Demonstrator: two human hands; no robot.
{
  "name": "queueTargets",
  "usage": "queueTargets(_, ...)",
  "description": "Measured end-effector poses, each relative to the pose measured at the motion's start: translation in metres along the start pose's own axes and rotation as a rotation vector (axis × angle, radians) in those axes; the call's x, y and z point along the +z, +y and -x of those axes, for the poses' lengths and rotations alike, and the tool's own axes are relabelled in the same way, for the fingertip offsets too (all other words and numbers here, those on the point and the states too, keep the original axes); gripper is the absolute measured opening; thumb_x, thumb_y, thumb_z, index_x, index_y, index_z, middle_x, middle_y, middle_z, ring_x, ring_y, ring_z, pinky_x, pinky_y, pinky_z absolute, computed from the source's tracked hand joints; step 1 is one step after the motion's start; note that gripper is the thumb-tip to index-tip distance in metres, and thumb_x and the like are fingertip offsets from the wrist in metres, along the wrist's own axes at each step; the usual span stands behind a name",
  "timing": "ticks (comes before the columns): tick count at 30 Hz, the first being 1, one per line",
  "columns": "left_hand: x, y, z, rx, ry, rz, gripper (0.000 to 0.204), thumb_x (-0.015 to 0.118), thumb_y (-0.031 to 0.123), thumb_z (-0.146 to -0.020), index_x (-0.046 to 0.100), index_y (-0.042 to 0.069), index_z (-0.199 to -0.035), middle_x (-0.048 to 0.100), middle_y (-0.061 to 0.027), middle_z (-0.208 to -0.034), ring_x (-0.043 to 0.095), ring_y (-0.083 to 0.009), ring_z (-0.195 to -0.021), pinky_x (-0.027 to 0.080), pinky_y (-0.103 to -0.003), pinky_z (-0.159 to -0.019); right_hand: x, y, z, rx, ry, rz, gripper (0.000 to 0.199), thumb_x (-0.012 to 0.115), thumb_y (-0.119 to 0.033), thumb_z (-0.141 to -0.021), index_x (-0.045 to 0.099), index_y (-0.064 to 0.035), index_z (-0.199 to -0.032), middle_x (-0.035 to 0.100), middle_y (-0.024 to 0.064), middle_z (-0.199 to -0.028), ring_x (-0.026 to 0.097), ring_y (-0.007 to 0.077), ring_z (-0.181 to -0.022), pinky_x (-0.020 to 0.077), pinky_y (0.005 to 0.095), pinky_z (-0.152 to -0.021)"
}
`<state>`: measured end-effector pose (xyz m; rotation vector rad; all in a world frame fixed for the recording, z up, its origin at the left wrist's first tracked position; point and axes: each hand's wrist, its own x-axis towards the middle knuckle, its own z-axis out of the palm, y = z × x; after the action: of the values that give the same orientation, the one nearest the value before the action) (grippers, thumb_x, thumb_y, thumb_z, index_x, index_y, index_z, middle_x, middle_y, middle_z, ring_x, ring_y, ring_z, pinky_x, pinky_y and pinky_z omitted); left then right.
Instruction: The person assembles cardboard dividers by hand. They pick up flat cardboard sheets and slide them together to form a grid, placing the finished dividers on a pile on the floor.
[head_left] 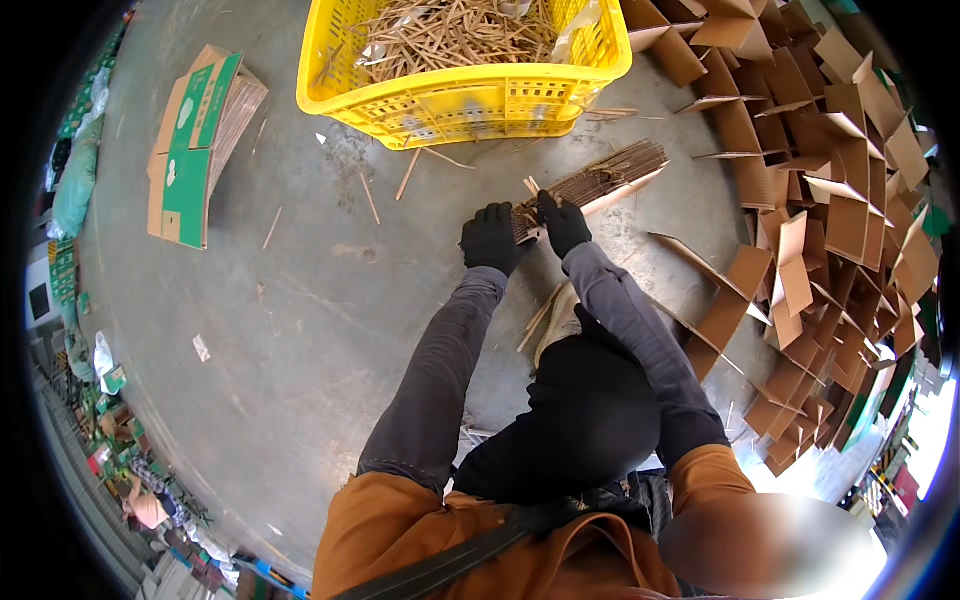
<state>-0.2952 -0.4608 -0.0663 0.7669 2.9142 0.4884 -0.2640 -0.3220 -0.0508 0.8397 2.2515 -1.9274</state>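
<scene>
- The stack of corrugated cardboard pieces (592, 182) lies on the concrete floor (300, 300) straight ahead of you, standing on edge so the fluted edges face up, its far end pointing toward the upper right.
- Your left hand (490, 240), in a black glove, is curled against the near end of that stack, fingers bent onto it.
- Your right hand (563, 224), also gloved in black, is closed over the top of the same near end, just beside the left.
- Loose cardboard strips (408, 175) lie scattered on the floor around the stack and near your shoe (556, 322).
- A yellow plastic crate (465, 70) sits just beyond the stack, filled with thin cardboard offcuts.
- To your right, a large heap of folded brown cardboard pieces (830, 220) covers the floor.
- Well apart on your left lies a pile of flattened boxes with green print (195, 140).
</scene>
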Motion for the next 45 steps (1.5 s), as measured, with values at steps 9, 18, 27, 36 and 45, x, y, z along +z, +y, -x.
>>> queueTargets(9, 0.005, 0.013, 0.028, -0.05, -0.004, 0.039, 0.062, 0.074, 0.042, -0.06, 0.048, 0.011, -0.107, 0.054, -0.0083, -0.098, 0.054, -0.0273, -0.093, 0.044, -0.043, -0.074, -0.114, -0.005, 0.034, -0.089, 0.324, 0.537, 0.079, 0.074, -0.047, -0.069, 0.035, -0.0151, -0.129, 0.063, 0.0208, -0.1, 0.061, 0.0393, -0.089, 0.0497, 0.0401, -0.077)
queueTargets(18, 0.005, 0.033, 0.014, -0.056, -0.07, -0.044, 0.062, 0.074, 0.041, -0.06, 0.047, 0.012, -0.108, 0.053, -0.0069, -0.099, 0.054, -0.0262, -0.091, 0.044, -0.043, -0.072, -0.145, 0.054, -0.017, -0.214, 0.256, 0.521, 0.024, 0.05, -0.032, -0.088, 0.059, -0.0173, -0.105, 0.066, 0.0127, -0.086, 0.065, 0.027, -0.076, 0.0509, 0.0361, -0.063)
queueTargets(27, 0.005, 0.015, 0.022, -0.083, -0.027, -0.032, 0.061, 0.073, 0.042, -0.06, 0.049, 0.012, -0.108, 0.054, -0.0076, -0.098, 0.054, -0.0263, -0.092, 0.044, -0.042, -0.073, -0.074, -0.045, -0.03, -0.45, -0.081, 0.964, 0.019, 0.051, -0.025, -0.084, 0.061, -0.0122, -0.094, 0.063, 0.0118, -0.096, 0.062, 0.0296, -0.085, 0.0499, 0.0398, -0.072)
queueTargets(36, 0.006, 0.01, 0.024, -0.044, 0.017, -0.009, 0.059, 0.073, 0.04, -0.061, 0.049, 0.012, -0.107, 0.054, -0.0084, -0.096, 0.054, -0.0263, -0.092, 0.044, -0.042, -0.076, -0.048, -0.107, -0.014, -0.382, 0.347, 0.492, 0.026, 0.059, -0.03, -0.085, 0.062, -0.0045, -0.082, 0.061, 0.0161, -0.07, 0.062, 0.0332, -0.07, 0.048, 0.0377, -0.061)
queueTargets(45, -0.002, 0.032, 0.011, -0.032, -0.086, 0.034, 0.063, 0.074, 0.043, -0.061, 0.048, 0.011, -0.109, 0.054, -0.0095, -0.1, 0.055, -0.0275, -0.091, 0.045, -0.045, -0.074, -0.075, -0.3, -0.111, -0.535, 0.281, 1.087, 0.079, 0.069, -0.053, -0.071, 0.039, -0.014, -0.133, 0.04, 0.0178, -0.136, 0.054, 0.034, -0.11, 0.044, 0.0404, -0.092)
